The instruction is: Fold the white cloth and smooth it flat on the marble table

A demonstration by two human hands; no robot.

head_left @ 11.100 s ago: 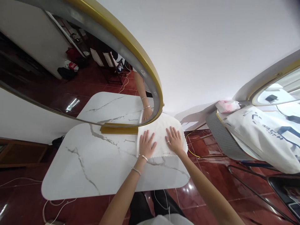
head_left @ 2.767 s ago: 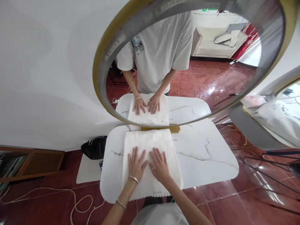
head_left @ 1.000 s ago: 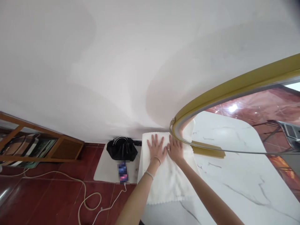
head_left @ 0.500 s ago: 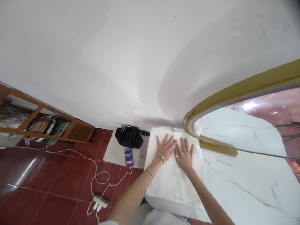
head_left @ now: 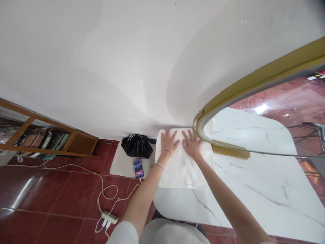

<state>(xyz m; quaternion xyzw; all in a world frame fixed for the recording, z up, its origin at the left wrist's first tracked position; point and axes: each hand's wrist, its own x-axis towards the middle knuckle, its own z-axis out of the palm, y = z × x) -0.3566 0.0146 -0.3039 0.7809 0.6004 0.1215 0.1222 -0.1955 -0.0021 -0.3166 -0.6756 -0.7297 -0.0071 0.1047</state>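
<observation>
A white cloth (head_left: 181,173) with a scalloped edge lies on the white marble-patterned table (head_left: 236,196). My left hand (head_left: 170,142) rests flat on its far left part, fingers spread. Beside it, slightly to the right, my right hand (head_left: 192,146) presses palm down on the cloth, its fingers also apart and partly close to the mirror (head_left: 256,112). Neither hand grasps anything. The cloth's far edge reaches near the wall, and its near edge lies well inside the table's front edge.
The gold-framed mirror stands on the table at the right. Left of the table, a black bag (head_left: 137,146) and a blurred phone (head_left: 138,168) on a cable sit on a pale surface. A power strip (head_left: 109,217) lies on red tiles. A wooden shelf (head_left: 81,144) stands far left.
Both hands have moved forward toward the wall and slightly apart. The cloth has shifted the same way, so more bare tabletop shows in front of it. The view has also shifted.
</observation>
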